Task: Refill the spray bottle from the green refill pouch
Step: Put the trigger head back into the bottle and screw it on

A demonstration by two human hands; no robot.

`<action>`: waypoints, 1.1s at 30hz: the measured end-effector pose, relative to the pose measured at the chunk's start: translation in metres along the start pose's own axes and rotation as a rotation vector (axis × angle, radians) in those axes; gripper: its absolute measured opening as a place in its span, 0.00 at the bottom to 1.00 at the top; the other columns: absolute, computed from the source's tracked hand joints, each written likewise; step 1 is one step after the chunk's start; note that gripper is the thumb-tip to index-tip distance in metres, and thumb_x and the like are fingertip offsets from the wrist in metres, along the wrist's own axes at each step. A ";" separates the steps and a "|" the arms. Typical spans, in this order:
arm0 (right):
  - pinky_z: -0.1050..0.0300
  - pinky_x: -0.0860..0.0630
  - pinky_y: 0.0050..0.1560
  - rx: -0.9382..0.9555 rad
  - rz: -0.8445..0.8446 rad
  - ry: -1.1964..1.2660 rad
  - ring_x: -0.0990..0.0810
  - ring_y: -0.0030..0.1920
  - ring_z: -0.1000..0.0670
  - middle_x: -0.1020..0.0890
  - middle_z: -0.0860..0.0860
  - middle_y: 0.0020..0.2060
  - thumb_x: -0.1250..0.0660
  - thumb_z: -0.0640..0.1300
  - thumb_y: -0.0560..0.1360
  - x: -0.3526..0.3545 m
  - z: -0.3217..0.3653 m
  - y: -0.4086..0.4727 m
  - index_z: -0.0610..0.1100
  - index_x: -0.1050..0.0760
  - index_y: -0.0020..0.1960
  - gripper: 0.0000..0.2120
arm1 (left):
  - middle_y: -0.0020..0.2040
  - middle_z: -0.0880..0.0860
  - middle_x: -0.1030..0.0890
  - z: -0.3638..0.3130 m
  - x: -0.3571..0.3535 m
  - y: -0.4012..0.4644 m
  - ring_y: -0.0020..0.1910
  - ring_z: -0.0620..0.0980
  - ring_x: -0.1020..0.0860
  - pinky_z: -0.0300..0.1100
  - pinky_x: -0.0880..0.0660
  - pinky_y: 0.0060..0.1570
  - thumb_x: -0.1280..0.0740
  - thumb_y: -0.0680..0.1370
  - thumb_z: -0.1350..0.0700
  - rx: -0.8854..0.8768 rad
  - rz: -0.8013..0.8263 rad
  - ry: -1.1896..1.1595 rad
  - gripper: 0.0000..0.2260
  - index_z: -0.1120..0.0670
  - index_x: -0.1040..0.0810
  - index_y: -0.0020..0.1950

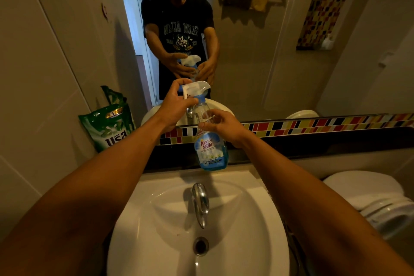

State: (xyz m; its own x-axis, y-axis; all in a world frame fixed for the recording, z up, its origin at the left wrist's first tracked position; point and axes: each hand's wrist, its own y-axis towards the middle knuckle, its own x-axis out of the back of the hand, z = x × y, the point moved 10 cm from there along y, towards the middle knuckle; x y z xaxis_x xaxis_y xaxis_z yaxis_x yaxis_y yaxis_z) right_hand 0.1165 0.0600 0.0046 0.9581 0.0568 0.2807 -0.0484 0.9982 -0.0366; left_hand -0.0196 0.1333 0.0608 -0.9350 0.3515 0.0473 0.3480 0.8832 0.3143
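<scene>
A clear spray bottle (209,148) with a blue label and a little blue liquid at its bottom is held upright above the back of the sink. My right hand (220,124) grips the bottle's upper body. My left hand (175,102) is wrapped around the white and blue trigger head (195,88) at its collar. The green refill pouch (107,124) leans against the wall on the ledge to the left, well apart from both hands.
A white sink (257,219) with a chrome tap (200,201) and drain lies below the bottle. A mirror (257,47) above a coloured tile strip (313,124) faces me. A white toilet (369,195) stands at the right.
</scene>
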 end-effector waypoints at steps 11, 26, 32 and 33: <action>0.26 0.23 0.62 0.020 0.010 -0.012 0.17 0.60 0.31 0.18 0.32 0.60 0.26 0.43 0.78 -0.003 0.005 0.000 0.37 0.24 0.66 0.19 | 0.63 0.60 0.25 -0.006 0.002 -0.001 0.46 0.47 0.17 0.32 0.22 0.34 0.24 0.73 0.62 -0.016 -0.038 -0.018 0.26 0.53 0.32 0.67; 0.32 0.19 0.63 0.041 0.020 -0.029 0.15 0.59 0.39 0.16 0.40 0.59 0.25 0.46 0.78 -0.004 0.016 0.001 0.42 0.24 0.68 0.21 | 0.63 0.56 0.26 -0.021 0.002 -0.003 0.55 0.53 0.20 0.34 0.21 0.38 0.23 0.73 0.59 -0.061 -0.049 0.006 0.27 0.50 0.33 0.66; 0.29 0.21 0.63 0.038 0.020 -0.016 0.16 0.60 0.37 0.17 0.38 0.61 0.25 0.45 0.78 -0.002 0.013 0.000 0.41 0.25 0.71 0.24 | 0.60 0.56 0.23 -0.018 0.001 -0.004 0.48 0.49 0.16 0.35 0.21 0.38 0.26 0.75 0.62 -0.013 0.002 -0.016 0.23 0.46 0.31 0.64; 0.29 0.21 0.63 0.038 0.020 -0.015 0.16 0.61 0.37 0.17 0.38 0.61 0.25 0.45 0.78 -0.002 0.012 0.000 0.40 0.25 0.71 0.24 | 0.59 0.55 0.23 -0.018 0.001 -0.004 0.48 0.49 0.16 0.34 0.21 0.38 0.27 0.76 0.62 -0.008 0.005 -0.015 0.23 0.47 0.31 0.65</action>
State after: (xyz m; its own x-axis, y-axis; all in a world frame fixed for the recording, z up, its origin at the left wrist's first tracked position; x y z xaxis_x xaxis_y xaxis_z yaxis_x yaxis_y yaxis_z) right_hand 0.1113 0.0600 0.0157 0.9524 0.0771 0.2948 -0.0788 0.9969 -0.0063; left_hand -0.0227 0.1247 0.0763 -0.9320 0.3608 0.0352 0.3524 0.8790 0.3213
